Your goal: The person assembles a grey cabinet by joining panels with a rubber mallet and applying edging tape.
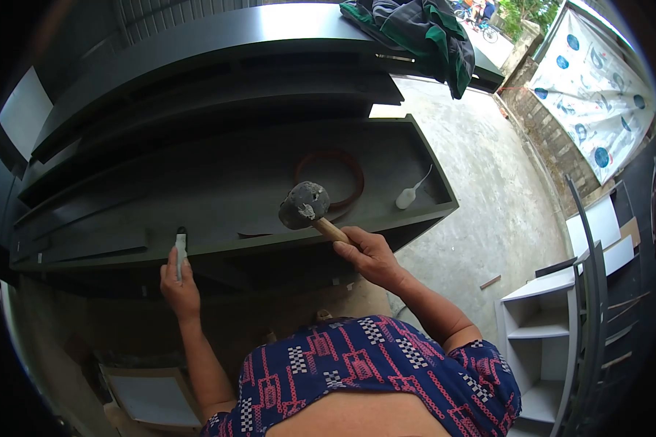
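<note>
The mallet (305, 206) is hanging over the near side of the dark cabinet (393, 149), its scuffed black head pointing away from the body; the right hand (370, 256) is clamping around its wooden handle, thumb and fingers wrapping it, a grip that is likely steadying the heavy head; over on the other side, the left hand (179, 288) is clamping on a slim pale tool (181, 255), its dark tip pointing forward above the near edge, fingers lying along its length, perhaps for finer control; whether that tip is a blade, I cannot tell; inside the cabinet, a reddish-brown coil (360, 178) is lying just beyond the mallet head, while a white bottle (405, 199) is resting near the right end, its thin nozzle angling upward, the raised rim probably stopping both from sliding off; farther out, a grey-and-green jacket (423, 33) is draping over the upper dark panel (233, 29), seemingly parked out of the way; a white shelf unit (538, 331) is standing on the concrete floor (452, 255) to the right.
</note>
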Demonstrator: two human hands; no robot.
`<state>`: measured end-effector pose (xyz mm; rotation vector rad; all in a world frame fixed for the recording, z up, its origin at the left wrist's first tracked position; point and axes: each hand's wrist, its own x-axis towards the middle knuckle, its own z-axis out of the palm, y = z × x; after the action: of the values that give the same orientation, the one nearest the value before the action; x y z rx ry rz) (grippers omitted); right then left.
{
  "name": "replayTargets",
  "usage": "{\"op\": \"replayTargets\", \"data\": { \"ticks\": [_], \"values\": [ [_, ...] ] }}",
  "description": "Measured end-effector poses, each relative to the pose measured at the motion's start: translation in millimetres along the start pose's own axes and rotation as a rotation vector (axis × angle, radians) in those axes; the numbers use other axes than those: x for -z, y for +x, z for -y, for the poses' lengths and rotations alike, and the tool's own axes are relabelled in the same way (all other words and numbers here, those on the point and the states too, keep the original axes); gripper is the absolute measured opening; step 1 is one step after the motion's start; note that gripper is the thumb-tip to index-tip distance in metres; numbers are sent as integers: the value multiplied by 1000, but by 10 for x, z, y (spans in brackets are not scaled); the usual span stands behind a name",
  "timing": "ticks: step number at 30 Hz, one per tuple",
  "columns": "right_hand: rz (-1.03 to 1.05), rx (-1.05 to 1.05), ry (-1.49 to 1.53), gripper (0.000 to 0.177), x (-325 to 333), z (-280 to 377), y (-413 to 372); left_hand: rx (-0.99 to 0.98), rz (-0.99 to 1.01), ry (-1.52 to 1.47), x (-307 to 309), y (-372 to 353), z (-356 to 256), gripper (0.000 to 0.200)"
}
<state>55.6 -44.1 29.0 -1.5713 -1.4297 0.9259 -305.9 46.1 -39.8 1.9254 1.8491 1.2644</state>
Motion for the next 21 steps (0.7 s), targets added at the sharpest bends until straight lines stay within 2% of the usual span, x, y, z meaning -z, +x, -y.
{"op": "replayTargets", "data": {
  "ticks": [2,9,10,13,21],
  "values": [
    [-17,-2,-18,34,-89,32,9,30,9,-70,-21,22,-67,35],
    [-64,-26,-65,33,-700,172,33,-72,77,-92,84,81,-48,32],
    [-30,-127,-32,32,-766,259,37,-119,54,-99,95,82,-9,32],
    [-48,-64,-4,30,-985,316,89,-97,39,-138,98,78,61,31],
    [6,-126,-127,32,-1145,275,120,-108,63,-173,92,86,75,34]
  ]
}}
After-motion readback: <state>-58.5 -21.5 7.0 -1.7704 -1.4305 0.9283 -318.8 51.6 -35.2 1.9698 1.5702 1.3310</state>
